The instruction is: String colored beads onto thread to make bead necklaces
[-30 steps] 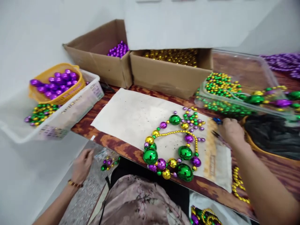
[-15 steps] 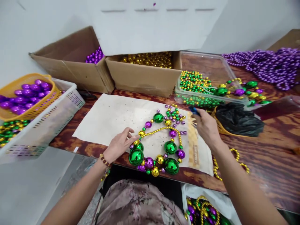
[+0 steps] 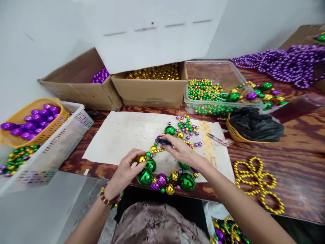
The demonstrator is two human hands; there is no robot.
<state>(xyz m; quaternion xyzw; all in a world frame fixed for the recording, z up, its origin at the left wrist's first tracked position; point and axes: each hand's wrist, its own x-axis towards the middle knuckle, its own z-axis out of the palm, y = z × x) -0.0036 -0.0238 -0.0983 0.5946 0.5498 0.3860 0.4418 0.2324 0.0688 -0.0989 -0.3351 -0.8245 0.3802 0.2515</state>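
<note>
A necklace of large green, purple and gold beads (image 3: pixel 188 182) lies in a loop on a white cloth (image 3: pixel 122 132) at the table's front edge. At its left side, the fingers of my left hand (image 3: pixel 129 167) are closed round a gold bead (image 3: pixel 142 159). My right hand (image 3: pixel 179 149) reaches over the loop and holds a small dark blue tool (image 3: pixel 164 142), whose tip points at the necklace's upper left part. Small loose beads (image 3: pixel 188 126) lie on the cloth behind the loop. My right hand and forearm hide part of the necklace.
Cardboard boxes (image 3: pixel 149 91) and a clear bin of beads (image 3: pixel 205 91) stand at the back. Baskets (image 3: pixel 48 132) are on the left. At the right are a basket with a black bag (image 3: pixel 256 125), gold bead strings (image 3: pixel 260 181) and a pen-like tool (image 3: pixel 215 138).
My right hand has moved left with the blue tool, from the cloth's right side to the necklace. My left hand has closed on a gold bead. The view has shifted slightly.
</note>
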